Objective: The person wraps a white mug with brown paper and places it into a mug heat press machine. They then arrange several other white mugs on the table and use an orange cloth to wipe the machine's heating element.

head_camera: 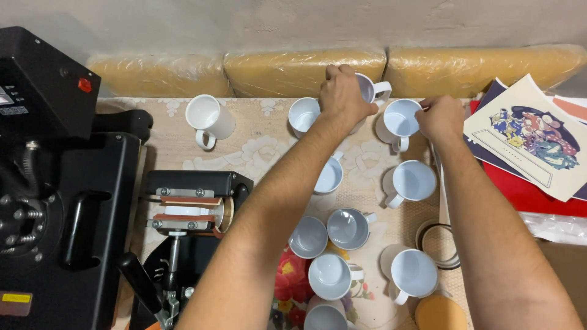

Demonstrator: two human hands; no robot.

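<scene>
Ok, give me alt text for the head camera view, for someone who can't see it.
Seen from above, a person's left hand grips a white mug at the far edge of a table crowded with white mugs, while the right hand touches the rim of another mug. A black mug press sits at left, printed sheets at right.

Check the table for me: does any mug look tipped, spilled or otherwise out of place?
One white mug lies on its side, apart at the far left. The rest stand upright, mouths up; nothing spilled. The left hand grips a mug at the back; the right hand touches another mug.
</scene>
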